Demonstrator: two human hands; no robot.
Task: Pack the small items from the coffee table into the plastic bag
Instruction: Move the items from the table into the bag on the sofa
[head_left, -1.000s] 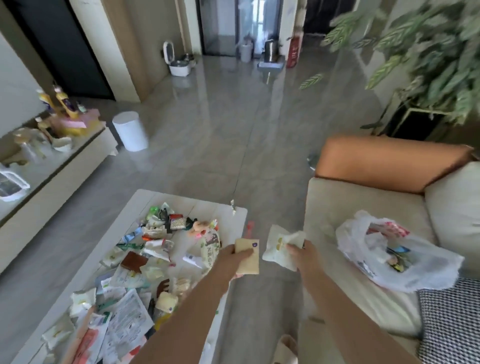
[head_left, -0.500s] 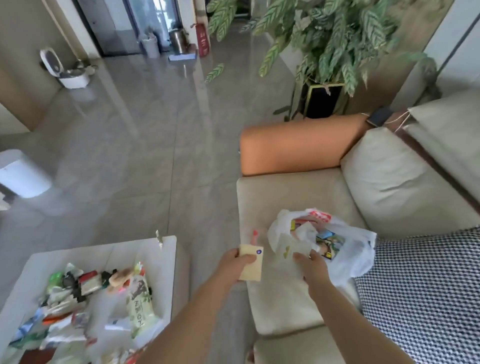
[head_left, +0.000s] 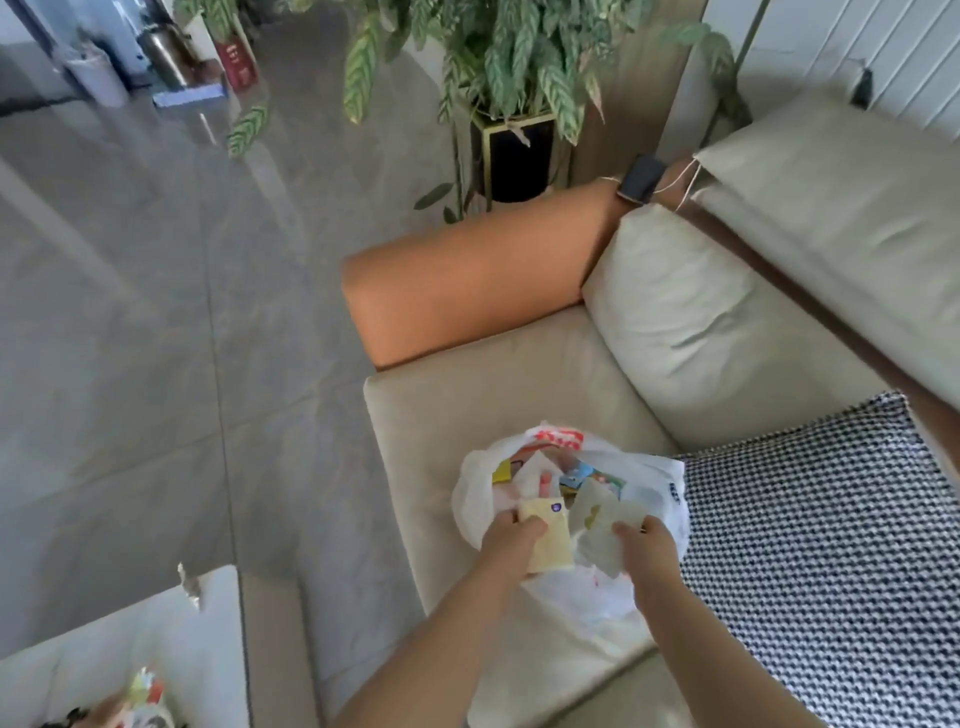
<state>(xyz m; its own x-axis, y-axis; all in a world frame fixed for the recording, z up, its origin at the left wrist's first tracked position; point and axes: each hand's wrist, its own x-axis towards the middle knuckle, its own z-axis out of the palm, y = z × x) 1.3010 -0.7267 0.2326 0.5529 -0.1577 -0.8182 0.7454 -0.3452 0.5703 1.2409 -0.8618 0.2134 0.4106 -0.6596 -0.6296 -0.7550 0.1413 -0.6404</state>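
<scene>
White crinkled plastic bag (head_left: 470, 499) lies open on the beige sofa seat (head_left: 415, 415); at its 6 o'clock rim, left hand (head_left: 511, 538) grips a pale yellow flat packet (head_left: 550, 540), right hand (head_left: 649, 545) pinches a whitish wrapper (head_left: 592, 519).

We see a beige sofa (head_left: 519, 415) with an orange armrest (head_left: 467, 291), a houndstooth cushion (head_left: 831, 545), and a potted plant (head_left: 509, 78) on the grey tiled floor (head_left: 156, 338).

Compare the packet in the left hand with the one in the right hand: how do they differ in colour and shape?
The yellow packet in the left hand is pale yellow with a small purple mark at one corner; the white packet in the right hand is whitish with faint yellow-green print. The yellow packet looks flat and rectangular; the white packet looks crumpled and irregular. Both are held over the open plastic bag on the sofa.
</scene>
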